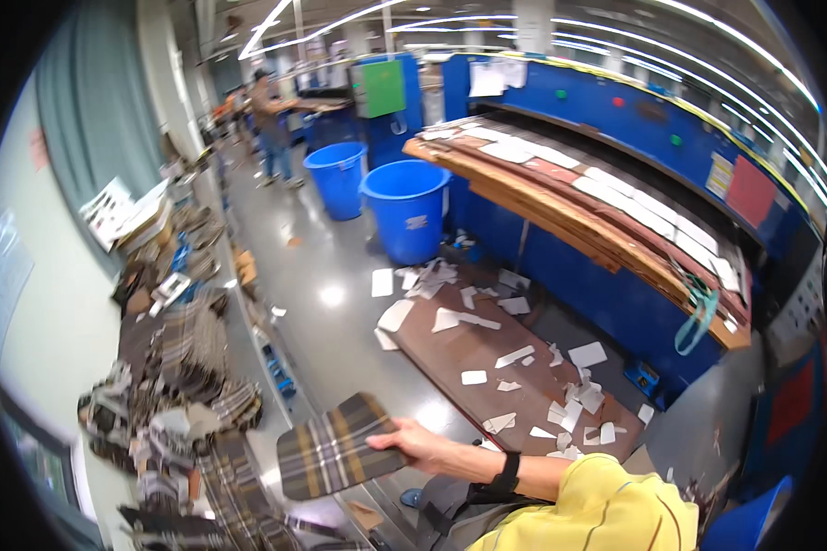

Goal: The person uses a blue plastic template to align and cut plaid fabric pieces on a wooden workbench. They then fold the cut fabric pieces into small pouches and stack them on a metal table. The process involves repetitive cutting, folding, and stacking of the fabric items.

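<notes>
My right hand [418,444] grips a plaid panel [338,446] by its right edge, with the thumb on top and the other fingers mostly hidden beneath. The panel looks flat and stiff, with cut-off corners and brown, grey, white and mustard checks. It hangs above the left-hand side of the aisle, apart from the piles there. My arm reaches in from the lower right, in a yellow sleeve with a black band at the wrist. No left hand shows.
Piles of plaid pieces [193,344] line the left wall. A low brown board [459,358] strewn with white offcuts lies right of the aisle. Beyond stand two blue bins [404,216] and a blue machine with a wooden-edged table [560,216]. Another person [271,124] stands far back.
</notes>
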`<state>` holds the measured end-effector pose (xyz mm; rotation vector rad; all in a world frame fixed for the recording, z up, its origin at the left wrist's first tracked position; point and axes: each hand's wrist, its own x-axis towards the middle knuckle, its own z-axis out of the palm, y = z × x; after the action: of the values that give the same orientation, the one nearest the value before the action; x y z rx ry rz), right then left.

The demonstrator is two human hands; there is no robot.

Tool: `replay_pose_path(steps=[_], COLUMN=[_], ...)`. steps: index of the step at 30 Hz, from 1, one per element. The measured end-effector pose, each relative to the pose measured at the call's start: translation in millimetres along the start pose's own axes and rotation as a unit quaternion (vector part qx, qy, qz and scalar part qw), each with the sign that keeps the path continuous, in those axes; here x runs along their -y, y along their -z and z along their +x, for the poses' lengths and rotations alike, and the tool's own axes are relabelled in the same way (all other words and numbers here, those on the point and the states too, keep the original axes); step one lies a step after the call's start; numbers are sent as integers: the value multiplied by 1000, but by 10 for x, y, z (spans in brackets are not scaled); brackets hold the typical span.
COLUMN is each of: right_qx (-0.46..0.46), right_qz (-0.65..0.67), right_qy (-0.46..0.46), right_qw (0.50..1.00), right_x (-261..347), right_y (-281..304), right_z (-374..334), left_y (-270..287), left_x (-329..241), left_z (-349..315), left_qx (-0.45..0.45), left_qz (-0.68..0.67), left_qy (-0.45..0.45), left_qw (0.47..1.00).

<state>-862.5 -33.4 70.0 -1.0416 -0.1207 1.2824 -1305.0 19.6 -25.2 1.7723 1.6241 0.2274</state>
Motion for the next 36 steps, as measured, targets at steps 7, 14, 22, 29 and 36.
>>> replay_pose_path(steps=[7, 14, 22, 29, 36], right_qx=[-34, 1, -15, 8, 23], right_qz=[3, -37, -80, -88, -68], right_qy=[78, 81, 57, 15, 26], right_qw=[996, 996, 995, 996, 997], right_x=[171, 112, 89, -52, -137], right_y=[315, 165, 159, 243, 148], right_z=[-261, -174, -190, -107, -88], left_y=[-296, -201, -199, -170, -156], left_x=[-111, -31, -7, 141, 553], left_z=[148, -111, -288, -599, -759], left_qx=[-100, -115, -14, -101, -209], left_qz=[104, -39, -188, -277, -230], left_qy=[-91, 2, 105, 95, 86], left_qw=[985, 993, 977, 951, 947])
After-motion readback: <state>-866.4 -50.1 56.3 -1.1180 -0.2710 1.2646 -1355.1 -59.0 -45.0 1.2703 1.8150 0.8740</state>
